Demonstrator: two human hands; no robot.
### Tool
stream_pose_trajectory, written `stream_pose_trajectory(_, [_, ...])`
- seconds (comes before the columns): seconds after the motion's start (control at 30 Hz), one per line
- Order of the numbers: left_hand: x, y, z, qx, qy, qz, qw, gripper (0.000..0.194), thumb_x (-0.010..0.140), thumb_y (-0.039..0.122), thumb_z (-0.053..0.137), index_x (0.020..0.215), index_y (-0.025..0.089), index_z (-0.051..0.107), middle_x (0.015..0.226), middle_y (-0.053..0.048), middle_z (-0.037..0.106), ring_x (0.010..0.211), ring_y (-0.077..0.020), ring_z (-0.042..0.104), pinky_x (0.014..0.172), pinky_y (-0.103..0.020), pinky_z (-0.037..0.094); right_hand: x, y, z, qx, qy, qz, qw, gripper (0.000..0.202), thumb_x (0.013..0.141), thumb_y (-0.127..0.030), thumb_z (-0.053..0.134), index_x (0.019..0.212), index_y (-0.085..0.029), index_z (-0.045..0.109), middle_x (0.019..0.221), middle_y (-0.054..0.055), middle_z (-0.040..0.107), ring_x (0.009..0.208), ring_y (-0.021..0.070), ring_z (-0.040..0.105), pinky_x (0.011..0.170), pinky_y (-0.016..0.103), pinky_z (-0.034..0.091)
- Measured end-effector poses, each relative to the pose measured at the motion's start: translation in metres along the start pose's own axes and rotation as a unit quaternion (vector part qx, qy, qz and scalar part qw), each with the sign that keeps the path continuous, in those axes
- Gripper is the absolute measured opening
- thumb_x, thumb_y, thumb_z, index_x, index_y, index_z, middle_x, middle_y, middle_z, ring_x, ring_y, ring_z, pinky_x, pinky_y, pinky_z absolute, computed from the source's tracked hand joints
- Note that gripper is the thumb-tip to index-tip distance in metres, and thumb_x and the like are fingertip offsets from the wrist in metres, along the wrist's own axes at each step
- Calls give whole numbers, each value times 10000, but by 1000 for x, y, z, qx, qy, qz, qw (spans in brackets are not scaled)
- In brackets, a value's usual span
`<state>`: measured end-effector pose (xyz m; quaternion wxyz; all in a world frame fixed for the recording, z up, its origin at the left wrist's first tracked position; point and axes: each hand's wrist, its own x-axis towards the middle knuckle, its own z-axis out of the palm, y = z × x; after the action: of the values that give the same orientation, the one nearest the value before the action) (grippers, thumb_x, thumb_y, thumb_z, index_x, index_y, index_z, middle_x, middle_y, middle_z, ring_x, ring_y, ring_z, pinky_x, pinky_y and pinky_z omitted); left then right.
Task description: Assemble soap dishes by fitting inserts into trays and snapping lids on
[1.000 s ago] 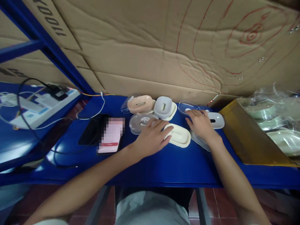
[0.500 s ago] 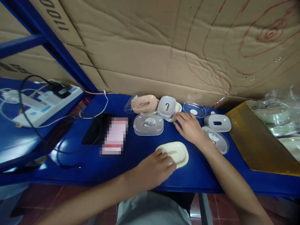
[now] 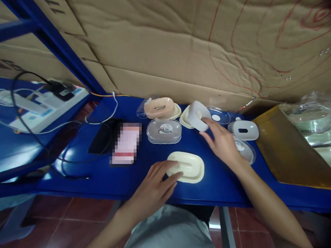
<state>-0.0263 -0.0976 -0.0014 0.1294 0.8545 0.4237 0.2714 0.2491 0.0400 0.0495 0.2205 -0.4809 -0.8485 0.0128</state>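
Observation:
My right hand (image 3: pixel 223 143) pinches the near right edge of a pale grey slotted soap-dish tray (image 3: pixel 198 119), which is tilted up. Under and to the left of that tray, a cream oval base (image 3: pixel 184 119) lies on the table. Close to the front edge rests another cream oval dish (image 3: pixel 191 165). My left hand (image 3: pixel 157 181) is at the left side of this dish, thumb and fingers apart, fingertips over or on its rim. Whether they touch it I cannot tell.
A peach slotted tray (image 3: pixel 160 107) and a clear lidded case (image 3: pixel 164 131) stand left of centre. Clear lids (image 3: pixel 219 115) and another grey tray (image 3: pixel 245 130) are at right, before a box (image 3: pixel 276 148) with bagged green dishes. A phone (image 3: pixel 126 143) and power strip (image 3: pixel 49 110) lie left.
My right hand has lifted and tilted the grey tray off the cream base. My left hand has drawn back left from the near dish, its fingers spreading. The view has shifted slightly.

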Motion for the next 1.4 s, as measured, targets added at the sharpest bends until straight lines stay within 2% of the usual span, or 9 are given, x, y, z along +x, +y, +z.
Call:
stream_pose_trajectory(0.07, [-4, -2, 0, -25, 26, -26, 999, 451, 1055, 157, 606, 1483, 294, 564, 1520, -136, 568, 1367, -299, 609, 1113, -501, 589, -35, -1, -18, 63, 14, -10, 998, 491, 1079, -311, 599, 1554, -240, 494, 1572, 142, 622, 1436, 300, 622, 1188, 487, 526])
stream_pose_trajectory(0.17, [-4, -6, 0, -76, 54, -58, 994, 699, 1040, 258, 693, 1647, 337, 354, 1678, -178, 389, 1484, -344, 538, 1138, -542, 592, -82, -5, -29, 132, -61, -62, 987, 466, 1029, -246, 641, 1481, -265, 529, 1600, 139, 594, 1462, 297, 603, 1157, 491, 573])
stream_pose_trajectory(0.37, [7, -18, 0, -98, -2, -49, 994, 1214, 833, 323, 942, 1715, 450, 118, 1806, -172, 137, 1607, -450, 370, 1193, -669, 516, -109, -10, -6, 158, -118, -98, 975, 432, 992, -106, 561, 1391, -266, 595, 1638, 139, 545, 1461, 275, 607, 1120, 448, 611])
stream_pose_trajectory(0.63, [4, -21, 5, -48, 9, -71, 996, 815, 938, 251, 830, 1621, 410, 415, 1785, -130, 190, 1516, -401, 514, 1172, -597, 563, -86, -9, 6, 173, -111, -101, 973, 398, 1042, -112, 495, 1364, -295, 642, 1615, 106, 557, 1427, 248, 634, 1127, 417, 606])
stream_pose_trajectory(0.77, [4, -15, 14, 40, 76, -62, 994, 580, 987, 333, 774, 1519, 343, 543, 1609, -172, 437, 1419, -412, 568, 1107, -637, 576, -88, -34, 3, 104, -99, -87, 986, 452, 1053, -362, 634, 1484, -240, 579, 1707, 185, 439, 1563, 362, 474, 1227, 603, 501])
stream_pose_trajectory(0.9, [4, -13, 15, 72, 81, -68, 992, 616, 1019, 412, 727, 1575, 294, 490, 1406, -189, 572, 1260, -377, 638, 1026, -599, 606, -90, -52, 7, 48, -82, -86, 992, 580, 1011, -466, 711, 1504, -192, 577, 1746, 251, 344, 1608, 434, 375, 1240, 707, 432])
stream_pose_trajectory(1.07, [4, -13, 11, 64, 44, -50, 996, 669, 1008, 360, 753, 1607, 345, 454, 1604, -189, 470, 1431, -405, 553, 1112, -614, 558, -89, -44, -3, 64, -126, -129, 982, 427, 1059, -376, 636, 1464, -240, 617, 1756, 158, 374, 1640, 374, 330, 1263, 692, 412])
stream_pose_trajectory(1.23, [9, -12, 7, 36, 10, -14, 999, 645, 997, 334, 767, 1579, 288, 492, 1689, -217, 394, 1502, -424, 500, 1119, -640, 553, -97, -41, -19, 51, -98, -138, 984, 333, 1060, -354, 618, 1359, -217, 668, 1579, 156, 610, 1480, 334, 575, 1177, 619, 541])
stream_pose_trajectory(1.4, [27, -15, -2, 52, -46, 74, 995, 621, 1001, 327, 761, 1559, 237, 506, 1681, -229, 419, 1529, -401, 480, 1168, -617, 518, -111, -54, -15, -9, -91, -148, 985, 338, 1066, -351, 629, 1359, -188, 676, 1512, 157, 669, 1415, 330, 633, 1152, 598, 568])
